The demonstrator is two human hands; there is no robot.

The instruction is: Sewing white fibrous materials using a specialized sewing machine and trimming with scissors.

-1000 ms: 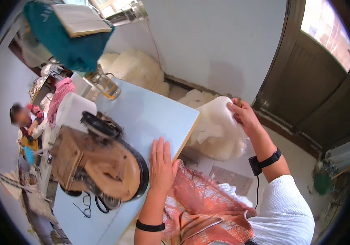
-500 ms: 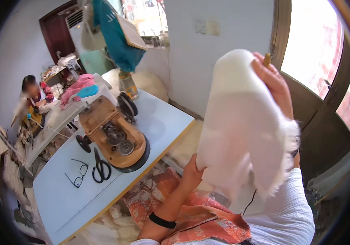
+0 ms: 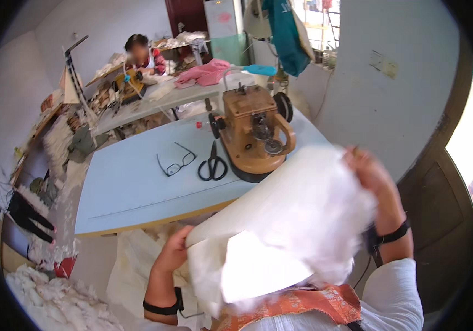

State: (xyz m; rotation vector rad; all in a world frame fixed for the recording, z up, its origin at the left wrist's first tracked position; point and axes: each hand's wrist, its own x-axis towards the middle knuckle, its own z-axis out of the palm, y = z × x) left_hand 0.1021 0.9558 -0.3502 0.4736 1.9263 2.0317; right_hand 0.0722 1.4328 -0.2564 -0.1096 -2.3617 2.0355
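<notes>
A large white fur hide [image 3: 286, 204] spans the space between my hands, above my lap and the near table edge. Its smooth skin side faces up, and a fluffy, blurred fringe runs along the right side. My left hand [image 3: 172, 251] grips the hide's left edge, the fingers partly hidden. At the far right corner my right hand [image 3: 366, 170] is closed on it, smeared by motion. A small brownish stub shows by the right fingers, too blurred to name. Just beyond the hide stands a tan fur sewing machine [image 3: 242, 113]; black-handled scissors [image 3: 212, 167] lie to its left.
Eyeglasses [image 3: 179, 165] lie on the pale blue table [image 3: 120, 193]. Behind it, another table bears pink cloth [image 3: 206, 73]. One person [image 3: 147, 62] sits at a far machine; another [image 3: 12, 193] stands at left. White fur scraps [image 3: 54, 298] pile up at lower left; a door [image 3: 440, 182] is at right.
My view has swung left, bringing in the standing person. The hide has dropped from upright to slanting across my lap, with my right hand lower and both hands still on it.
</notes>
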